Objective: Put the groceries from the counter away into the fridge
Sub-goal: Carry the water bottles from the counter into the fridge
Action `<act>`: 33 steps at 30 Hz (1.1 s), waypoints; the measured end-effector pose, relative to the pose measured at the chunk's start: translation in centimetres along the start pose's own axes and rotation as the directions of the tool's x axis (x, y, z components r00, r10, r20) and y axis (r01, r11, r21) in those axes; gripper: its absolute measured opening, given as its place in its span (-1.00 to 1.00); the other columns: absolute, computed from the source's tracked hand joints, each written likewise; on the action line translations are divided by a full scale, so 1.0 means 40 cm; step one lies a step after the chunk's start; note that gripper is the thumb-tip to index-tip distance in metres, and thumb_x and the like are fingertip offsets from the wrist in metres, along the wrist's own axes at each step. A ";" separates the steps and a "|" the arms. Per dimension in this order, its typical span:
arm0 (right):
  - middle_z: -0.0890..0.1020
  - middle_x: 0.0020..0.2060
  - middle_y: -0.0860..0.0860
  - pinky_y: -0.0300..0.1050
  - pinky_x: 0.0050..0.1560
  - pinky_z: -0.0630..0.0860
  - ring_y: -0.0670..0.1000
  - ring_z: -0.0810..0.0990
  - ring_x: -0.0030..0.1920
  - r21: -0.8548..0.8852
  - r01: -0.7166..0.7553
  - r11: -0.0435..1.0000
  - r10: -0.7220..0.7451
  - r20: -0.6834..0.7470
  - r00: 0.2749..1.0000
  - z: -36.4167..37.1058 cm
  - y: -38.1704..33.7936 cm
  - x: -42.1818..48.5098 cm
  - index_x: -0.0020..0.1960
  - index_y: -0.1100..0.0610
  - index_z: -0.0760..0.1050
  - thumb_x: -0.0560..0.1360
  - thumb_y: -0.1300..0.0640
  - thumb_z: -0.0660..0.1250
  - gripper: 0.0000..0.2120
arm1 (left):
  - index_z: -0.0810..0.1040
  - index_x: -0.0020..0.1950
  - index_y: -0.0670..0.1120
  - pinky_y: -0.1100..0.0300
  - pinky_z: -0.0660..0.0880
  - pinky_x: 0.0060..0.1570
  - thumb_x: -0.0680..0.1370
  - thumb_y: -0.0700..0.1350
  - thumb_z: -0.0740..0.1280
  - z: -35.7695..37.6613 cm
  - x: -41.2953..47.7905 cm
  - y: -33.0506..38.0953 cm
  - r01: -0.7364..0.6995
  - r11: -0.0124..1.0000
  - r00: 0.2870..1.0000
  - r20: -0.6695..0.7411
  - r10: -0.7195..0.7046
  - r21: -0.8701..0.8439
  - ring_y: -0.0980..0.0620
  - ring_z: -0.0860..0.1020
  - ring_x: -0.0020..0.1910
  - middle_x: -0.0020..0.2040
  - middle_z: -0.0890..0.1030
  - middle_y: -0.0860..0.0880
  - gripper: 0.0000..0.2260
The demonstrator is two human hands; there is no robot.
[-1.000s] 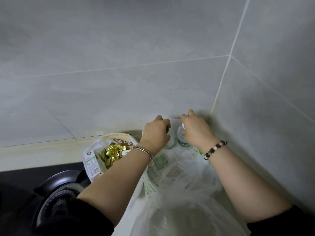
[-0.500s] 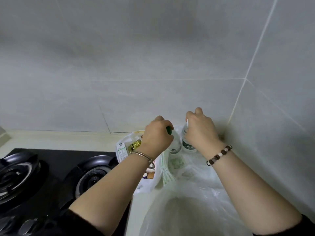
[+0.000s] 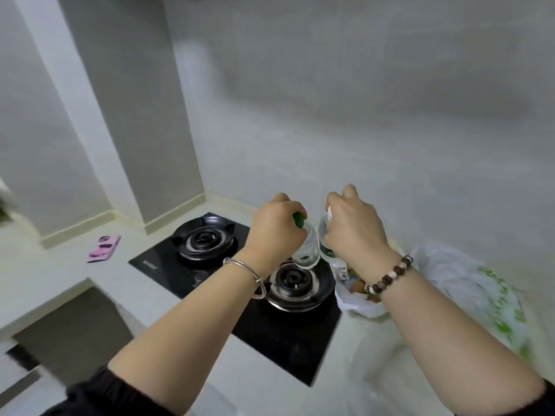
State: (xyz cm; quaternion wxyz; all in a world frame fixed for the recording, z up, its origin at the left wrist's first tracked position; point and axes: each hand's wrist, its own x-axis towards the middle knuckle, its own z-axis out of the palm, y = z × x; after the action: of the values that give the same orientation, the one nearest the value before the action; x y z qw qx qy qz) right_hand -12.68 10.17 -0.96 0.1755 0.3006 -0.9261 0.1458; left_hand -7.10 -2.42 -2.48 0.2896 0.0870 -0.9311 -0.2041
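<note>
Left grip: left hand (image 3: pixel 277 228) curled round the green-capped bottle (image 3: pixel 307 250).
Right grip: right hand (image 3: pixel 356 232) holding the white-capped bottle (image 3: pixel 324 238).
Change: both bottles lifted out of the bag (image 3: pixel 468 283), now above the stove (image 3: pixel 285 334), off the table (image 3: pixel 60 274).
Meaning: pickup looks done; carrying them to the fridge, which is out of view, comes next.

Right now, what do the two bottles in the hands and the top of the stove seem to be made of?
Green-capped bottle in the left hand: clear plastic, probably; its wall is see-through. Bottle with green label in the right hand: likely the same clear plastic. Stove top: glossy black glass, it seems; smooth and shiny.
</note>
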 end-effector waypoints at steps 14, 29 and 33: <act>0.36 0.06 0.13 -0.04 -0.29 0.32 0.18 0.44 -0.25 0.349 0.617 0.705 -0.676 0.071 0.733 0.031 -0.796 -0.317 0.03 0.18 0.37 0.46 0.28 0.19 -0.85 | 0.64 -0.10 -0.09 0.27 0.42 -0.25 0.40 -0.23 0.36 -0.612 -0.649 -0.319 0.558 0.769 0.818 -0.361 -0.447 0.312 -0.01 0.48 -0.20 -0.13 0.52 0.02 -0.87; 0.37 -0.04 0.09 -0.02 -0.26 0.38 0.17 0.45 -0.21 0.602 0.789 -0.124 -0.992 -0.079 -0.095 0.040 -1.296 -0.742 0.03 0.17 0.40 0.47 0.30 0.24 -0.85 | 0.66 -0.10 -0.08 0.24 0.30 -0.19 0.37 -0.19 0.35 -0.850 -1.226 -0.256 0.994 -0.008 0.082 -0.784 -0.616 0.111 -0.07 0.50 -0.11 -0.15 0.51 -0.03 -0.85; 0.37 -0.02 0.10 0.02 -0.23 0.46 0.19 0.48 -0.17 0.618 0.695 -0.367 -0.927 -0.177 -0.331 0.024 -1.320 -0.810 0.03 0.18 0.41 0.46 0.27 0.24 -0.85 | 0.64 -0.14 -0.03 0.22 0.33 -0.18 0.37 -0.19 0.35 -0.825 -1.282 -0.183 0.975 -0.215 -0.158 -0.831 -0.534 -0.048 -0.08 0.50 -0.10 -0.15 0.52 -0.02 -0.87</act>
State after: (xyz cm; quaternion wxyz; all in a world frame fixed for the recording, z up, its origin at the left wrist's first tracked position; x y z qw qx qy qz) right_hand 43.74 -14.84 -6.51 -0.0793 0.9602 -0.2437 0.1110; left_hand 54.10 -5.51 -6.74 0.2752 0.8599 -0.4276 0.0450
